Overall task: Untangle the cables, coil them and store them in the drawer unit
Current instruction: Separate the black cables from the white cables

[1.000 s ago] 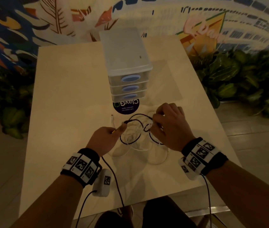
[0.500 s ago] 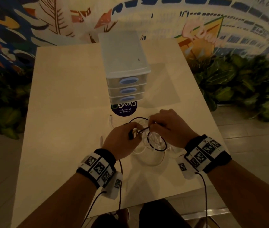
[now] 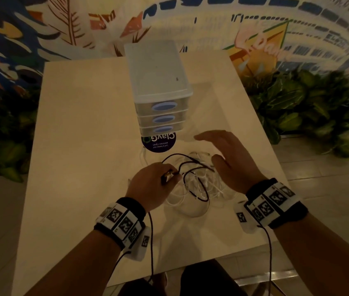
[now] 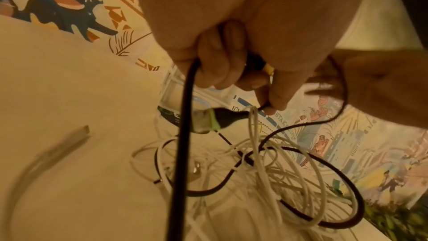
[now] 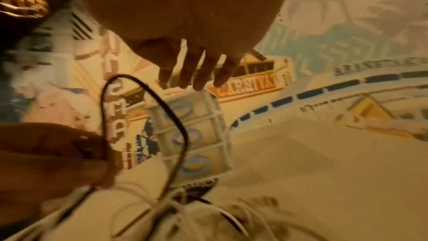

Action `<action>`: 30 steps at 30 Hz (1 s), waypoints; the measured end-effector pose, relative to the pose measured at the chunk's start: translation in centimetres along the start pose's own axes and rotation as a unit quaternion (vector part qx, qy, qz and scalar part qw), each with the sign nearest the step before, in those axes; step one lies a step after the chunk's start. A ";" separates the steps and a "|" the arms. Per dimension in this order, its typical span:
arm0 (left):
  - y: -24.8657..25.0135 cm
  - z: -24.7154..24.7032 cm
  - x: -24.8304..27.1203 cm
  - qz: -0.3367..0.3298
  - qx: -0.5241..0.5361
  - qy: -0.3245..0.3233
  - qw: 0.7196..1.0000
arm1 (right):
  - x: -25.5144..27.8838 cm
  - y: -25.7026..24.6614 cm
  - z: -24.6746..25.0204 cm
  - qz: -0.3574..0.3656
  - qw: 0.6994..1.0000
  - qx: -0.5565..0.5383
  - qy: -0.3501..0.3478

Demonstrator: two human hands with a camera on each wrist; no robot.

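A black cable [image 3: 192, 184] loops over a tangle of white cables [image 3: 197, 189] on the pale table [image 3: 79, 129]. My left hand [image 3: 154, 180] pinches the black cable near its plug [image 4: 222, 118], fingers curled round it; its loops [image 4: 301, 171] hang into the white tangle [image 4: 266, 180]. My right hand [image 3: 227, 161] hovers just right of the tangle with straight spread fingers [image 5: 199, 74], holding nothing. The clear drawer unit [image 3: 160, 90] with three blue-handled drawers [image 5: 192, 135] stands behind the cables, all drawers closed.
A dark round sticker [image 3: 158, 142] lies on the table in front of the drawer unit. A loose white cable end [image 4: 69, 140] lies left of the tangle. Green plants [image 3: 310, 112] stand right of the table, more on the left. A painted wall is behind.
My right hand let go of the black cable and spread open, lifting away to the right. My left hand keeps its hold on the black cable near the plug.
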State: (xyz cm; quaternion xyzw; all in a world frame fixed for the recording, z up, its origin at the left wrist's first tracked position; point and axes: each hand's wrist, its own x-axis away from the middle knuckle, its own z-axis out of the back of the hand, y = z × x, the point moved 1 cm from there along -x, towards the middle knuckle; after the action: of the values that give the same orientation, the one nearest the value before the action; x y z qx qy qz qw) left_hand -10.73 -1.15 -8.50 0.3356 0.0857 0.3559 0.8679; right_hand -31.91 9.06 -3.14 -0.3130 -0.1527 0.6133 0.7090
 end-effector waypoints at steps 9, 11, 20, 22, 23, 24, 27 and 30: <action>0.4 0.7 0.2 -0.009 -0.008 0.038 0.999 | -2.2 -2.6 -2.9 0.003 0.973 0.131 -0.189; 0.0 0.7 0.1 0.007 -0.003 0.017 1.000 | -2.4 -2.5 -2.0 0.013 0.979 0.094 -0.182; 0.3 0.4 0.5 0.022 0.126 0.000 0.992 | -2.6 -0.5 -0.4 -0.070 0.994 -0.022 -0.081; 0.5 1.3 0.6 0.059 0.185 0.041 0.980 | -1.8 0.7 -0.8 -0.100 0.992 -0.069 -0.043; 0.6 1.8 0.6 0.072 0.204 0.060 0.974 | -1.3 1.3 -0.9 -0.121 0.988 -0.093 -0.018; 0.5 2.5 0.6 0.081 0.213 0.078 0.971 | -0.6 1.9 -0.9 -0.143 0.984 -0.106 0.001; -0.4 4.2 0.3 0.083 0.207 0.124 0.967 | 1.3 3.4 -1.6 -0.161 0.985 -0.042 -0.036; -1.1 5.1 0.1 0.079 0.211 0.147 0.963 | 3.3 3.9 -2.7 -0.126 0.985 0.074 -0.095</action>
State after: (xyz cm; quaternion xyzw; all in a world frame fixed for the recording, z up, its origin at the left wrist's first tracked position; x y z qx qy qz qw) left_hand -8.07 -4.27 -5.30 0.4611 0.2587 0.4424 0.7244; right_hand -32.64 11.75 -8.14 -0.1783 -0.2117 0.5554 0.7841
